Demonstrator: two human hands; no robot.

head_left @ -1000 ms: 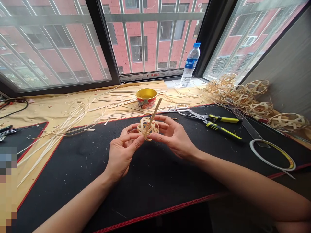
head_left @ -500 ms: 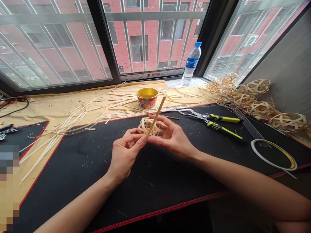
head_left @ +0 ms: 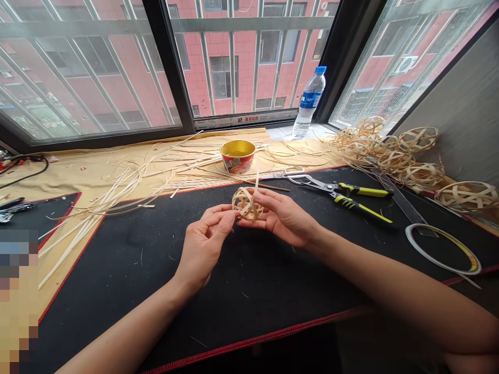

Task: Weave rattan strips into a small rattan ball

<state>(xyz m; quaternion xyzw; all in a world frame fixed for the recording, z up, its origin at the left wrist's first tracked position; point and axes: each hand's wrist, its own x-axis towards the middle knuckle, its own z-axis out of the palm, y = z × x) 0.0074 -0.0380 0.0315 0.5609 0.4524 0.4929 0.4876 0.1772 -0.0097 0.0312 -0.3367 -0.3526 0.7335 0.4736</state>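
Observation:
A small woven bamboo ball (head_left: 247,203) is held up between my two hands, above the black mat (head_left: 249,291). One thin bamboo strip (head_left: 257,175) sticks upward out of it. My right hand (head_left: 283,214) grips the ball from the right, thumb on the near upper side and fingers beneath. On the other side, my left hand (head_left: 208,236) is closed, its thumb and forefinger pinched at the ball's left edge. Whether a strip end lies in that pinch is too small to make out.
Behind the hands stands a red and gold bowl (head_left: 237,157). Loose bamboo strips (head_left: 125,182) lie to the left. At right are yellow-handled pliers (head_left: 346,197), a tape ring (head_left: 444,249) and several woven balls (head_left: 421,171). A water bottle (head_left: 310,104) stands by the window.
The ball has shifted slightly right and turned, and its strip now points nearly straight up instead of leaning right. My right thumb has moved from below the ball onto its side.

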